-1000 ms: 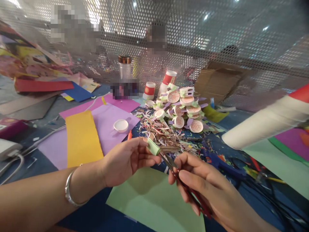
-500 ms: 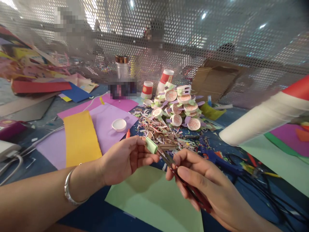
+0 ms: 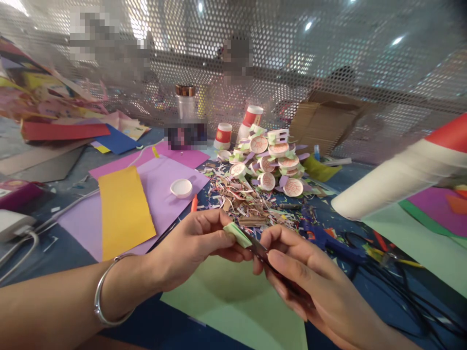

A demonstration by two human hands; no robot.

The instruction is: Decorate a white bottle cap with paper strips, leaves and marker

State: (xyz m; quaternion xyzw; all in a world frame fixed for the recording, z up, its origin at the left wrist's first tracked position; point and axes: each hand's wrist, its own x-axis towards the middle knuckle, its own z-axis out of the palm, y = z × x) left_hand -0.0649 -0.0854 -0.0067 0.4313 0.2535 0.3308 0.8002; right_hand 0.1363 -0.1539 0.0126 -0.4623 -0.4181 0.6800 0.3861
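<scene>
My left hand (image 3: 207, 238) pinches a small folded piece of light green paper (image 3: 238, 235) between thumb and fingers. In my right hand (image 3: 302, 272) is a pair of dark scissors (image 3: 260, 252), its handles mostly hidden by my fingers. The blades meet the right end of the green paper; whether they are parted there I cannot tell. Below both hands lies a larger light green sheet (image 3: 233, 304). Just beyond my left hand an orange pen-like stick (image 3: 194, 202) and a white paper cup base (image 3: 181, 187) rest near a purple sheet (image 3: 171, 167).
Paper scraps (image 3: 251, 204) spread in front of a pile of decorated cup bases (image 3: 267, 181). A long white tube (image 3: 386, 180) slants in from the right, above a blue glue gun (image 3: 332, 243) and black cables (image 3: 408, 296). Yellow paper (image 3: 124, 209) lies left, a white adapter (image 3: 14, 226) beyond it.
My left hand has turned over and closed its thumb onto the green paper, which now shows its layered edge and sits lower, closer against the scissor blades. My right hand has barely moved.
</scene>
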